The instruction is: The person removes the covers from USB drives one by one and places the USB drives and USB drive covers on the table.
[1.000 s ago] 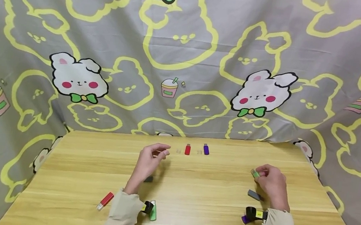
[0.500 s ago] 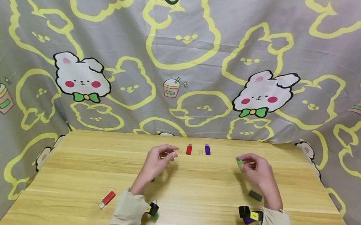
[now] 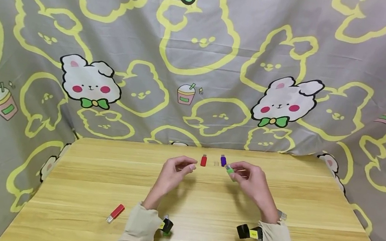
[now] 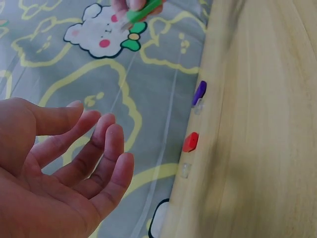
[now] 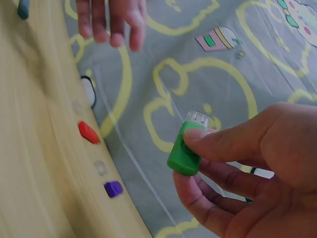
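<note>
My right hand [image 3: 252, 181] pinches a green USB stick [image 5: 184, 154] between thumb and fingers, held up above the table's back part. Its metal plug end, seemingly under a clear cap [image 5: 197, 118], points away from the palm. My left hand [image 3: 175, 170] hovers to the left with fingers loosely bent and nothing in them. Near the back edge lie a red USB stick [image 3: 203, 160] and a purple USB stick [image 3: 223, 160]. Beside them in the left wrist view are two small clear caps, one next to the purple stick [image 4: 199, 106] and another cap [image 4: 185, 170] by the red.
Another red USB stick [image 3: 115, 213] lies at the left front of the wooden table [image 3: 209, 213]. Under the left wrist camera, a green stick [image 3: 166, 234] is mostly hidden. A grey stick [image 3: 282, 215] shows behind the right wrist. A patterned curtain [image 3: 170, 72] rises behind the table.
My right hand has carried the green USB stick leftward, from the table's right side to near the purple stick. My left hand has shifted slightly right, fingers still loose.
</note>
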Available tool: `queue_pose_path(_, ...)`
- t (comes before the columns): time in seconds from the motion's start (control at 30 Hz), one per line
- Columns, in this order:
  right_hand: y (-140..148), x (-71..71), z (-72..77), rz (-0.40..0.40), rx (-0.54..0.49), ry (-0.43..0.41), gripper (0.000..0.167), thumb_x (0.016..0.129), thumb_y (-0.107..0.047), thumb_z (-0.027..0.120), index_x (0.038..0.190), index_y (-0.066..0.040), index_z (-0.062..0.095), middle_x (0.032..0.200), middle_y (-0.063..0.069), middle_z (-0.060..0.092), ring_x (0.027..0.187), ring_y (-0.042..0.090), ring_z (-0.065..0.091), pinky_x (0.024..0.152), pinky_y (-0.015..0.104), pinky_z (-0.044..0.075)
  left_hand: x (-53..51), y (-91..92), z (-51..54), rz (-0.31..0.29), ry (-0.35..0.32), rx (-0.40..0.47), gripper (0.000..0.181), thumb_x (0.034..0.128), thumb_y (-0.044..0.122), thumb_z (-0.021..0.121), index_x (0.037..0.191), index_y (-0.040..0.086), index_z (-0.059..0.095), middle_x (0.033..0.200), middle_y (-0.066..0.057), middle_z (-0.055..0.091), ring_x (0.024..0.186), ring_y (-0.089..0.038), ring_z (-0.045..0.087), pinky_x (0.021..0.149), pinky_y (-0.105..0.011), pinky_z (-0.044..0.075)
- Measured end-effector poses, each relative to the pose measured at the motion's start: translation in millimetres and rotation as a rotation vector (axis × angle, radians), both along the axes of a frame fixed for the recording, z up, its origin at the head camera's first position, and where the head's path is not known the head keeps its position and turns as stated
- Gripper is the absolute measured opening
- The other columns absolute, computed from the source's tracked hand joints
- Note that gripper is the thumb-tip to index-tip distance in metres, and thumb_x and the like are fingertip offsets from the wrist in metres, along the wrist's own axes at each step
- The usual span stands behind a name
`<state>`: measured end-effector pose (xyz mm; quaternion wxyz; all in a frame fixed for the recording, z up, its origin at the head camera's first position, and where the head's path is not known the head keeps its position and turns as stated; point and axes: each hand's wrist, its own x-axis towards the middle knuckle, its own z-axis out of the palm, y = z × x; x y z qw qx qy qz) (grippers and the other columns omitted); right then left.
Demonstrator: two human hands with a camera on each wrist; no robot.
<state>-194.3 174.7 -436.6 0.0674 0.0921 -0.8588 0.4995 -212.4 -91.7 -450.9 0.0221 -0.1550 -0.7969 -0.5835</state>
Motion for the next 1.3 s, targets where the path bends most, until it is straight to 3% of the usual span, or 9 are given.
queue_pose_path(0.4,-29.7,2.1,-1.3,0.039,-0.047,0.039,0.018,0.087,0.001,0.079,0.105,-0.002,0.080,0.102,0.014,0.077,0.081,0.022,0.073,0.066,0.023,0.056,1.6,12.6,-1.5,-0.083,-0.069,0.107,0.021,0.0953,0.005,0.073,0.113,-0.006,0.073,0.106,-0.018,0.073,0.095,-0.026,0.069,0.082,-0.023,0.057)
queue_pose_path(0.87,-44.7,2.8,0.9,0.084,-0.108,0.030,0.014,0.083,-0.003,0.084,0.097,-0.001,0.081,0.094,0.012,0.077,0.081,0.020,0.075,0.069,0.024,0.060,1.4,18.1,0.0,-0.143,-0.068,0.191,0.018,0.0951,0.001,0.071,0.111,-0.008,0.072,0.105,-0.023,0.073,0.093,-0.028,0.073,0.084,-0.031,0.060)
queue_pose_path(1.1,-49.3,2.7,-1.0,0.103,-0.089,0.027,0.012,0.084,-0.002,0.084,0.096,-0.002,0.081,0.092,0.011,0.077,0.080,0.018,0.075,0.070,0.024,0.061,2.4,18.4,1.6,-0.124,-0.082,0.170,0.012,0.0940,0.000,0.073,0.104,-0.005,0.073,0.097,-0.020,0.073,0.083,-0.018,0.070,0.078,-0.030,0.060)
queue_pose_path(1.3,-50.3,4.8,-1.6,0.117,-0.087,0.024,0.012,0.084,-0.002,0.084,0.095,-0.003,0.080,0.091,0.009,0.077,0.080,0.018,0.074,0.069,0.024,0.061,2.8,17.9,-1.5,-0.113,-0.090,0.161,0.011,0.0933,0.000,0.074,0.103,-0.005,0.074,0.096,-0.020,0.073,0.081,-0.016,0.069,0.080,-0.038,0.061)
